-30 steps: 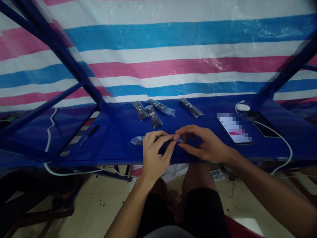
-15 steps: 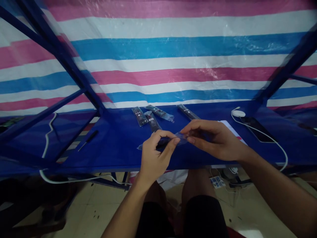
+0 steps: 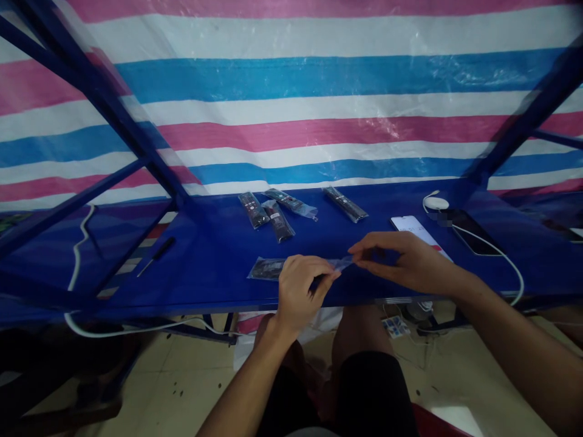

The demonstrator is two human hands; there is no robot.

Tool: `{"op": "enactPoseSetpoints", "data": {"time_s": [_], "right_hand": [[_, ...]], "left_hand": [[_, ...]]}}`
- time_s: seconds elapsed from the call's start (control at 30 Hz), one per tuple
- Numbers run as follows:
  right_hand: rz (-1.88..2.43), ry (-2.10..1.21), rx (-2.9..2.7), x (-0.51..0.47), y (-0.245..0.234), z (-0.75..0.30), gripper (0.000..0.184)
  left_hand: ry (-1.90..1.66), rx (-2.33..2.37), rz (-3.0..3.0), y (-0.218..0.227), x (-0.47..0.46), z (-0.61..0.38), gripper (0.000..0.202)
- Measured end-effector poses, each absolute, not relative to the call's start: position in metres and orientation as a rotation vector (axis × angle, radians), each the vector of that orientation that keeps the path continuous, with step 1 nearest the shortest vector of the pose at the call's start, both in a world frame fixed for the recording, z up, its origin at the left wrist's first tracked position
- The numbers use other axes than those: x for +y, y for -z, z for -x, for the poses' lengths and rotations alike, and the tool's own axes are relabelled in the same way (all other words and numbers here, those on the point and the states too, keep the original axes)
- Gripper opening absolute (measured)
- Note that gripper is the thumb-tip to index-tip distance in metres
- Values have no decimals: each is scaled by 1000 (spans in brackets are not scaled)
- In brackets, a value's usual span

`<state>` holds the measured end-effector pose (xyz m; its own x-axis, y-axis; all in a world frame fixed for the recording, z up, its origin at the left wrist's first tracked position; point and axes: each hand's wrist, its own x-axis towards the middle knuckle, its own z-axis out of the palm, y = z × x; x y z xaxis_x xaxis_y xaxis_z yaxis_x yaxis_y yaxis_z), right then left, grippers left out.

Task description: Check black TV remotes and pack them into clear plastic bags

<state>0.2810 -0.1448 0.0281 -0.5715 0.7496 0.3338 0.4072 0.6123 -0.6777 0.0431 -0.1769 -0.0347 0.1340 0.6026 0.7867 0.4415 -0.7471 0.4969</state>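
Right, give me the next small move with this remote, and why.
Probably pull the sleeve off the remote with the right hand. Its fingers seem to pinch the sleeve's loose clear end, while the left hand grips nearer the remote, so it can likely anchor the remote during the pull.

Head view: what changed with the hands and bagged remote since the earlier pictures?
The right hand moved rightward, away from the left hand, pinching the clear bag's end. The bagged remote now shows on the blue table. The three other bagged remotes and the screwdriver stayed in place.
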Motion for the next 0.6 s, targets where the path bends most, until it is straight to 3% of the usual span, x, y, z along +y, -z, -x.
{"op": "enactPoseSetpoints", "data": {"time_s": [0.13,0.2,0.4,0.5,0.6], "right_hand": [[876,-718,-2227,-149,0,-287,60],[866,-761,-2201,-151,6,-283,68],[678,-941,-1885,-152,-16,-251,20],[657,-905,-1670,-148,-36,-239,14],[743,-884,-1610,-139,-50,-234,20]], "left_hand": [[-1821,1006,-2164,51,-183,-47,11],[-1898,942,-2110,48,-187,-49,13],[-1882,1028,-1924,-8,-191,-57,8],[-1874,1067,-1839,-45,-186,-58,7],[-1809,1080,-1759,-64,-170,-54,14]]}}
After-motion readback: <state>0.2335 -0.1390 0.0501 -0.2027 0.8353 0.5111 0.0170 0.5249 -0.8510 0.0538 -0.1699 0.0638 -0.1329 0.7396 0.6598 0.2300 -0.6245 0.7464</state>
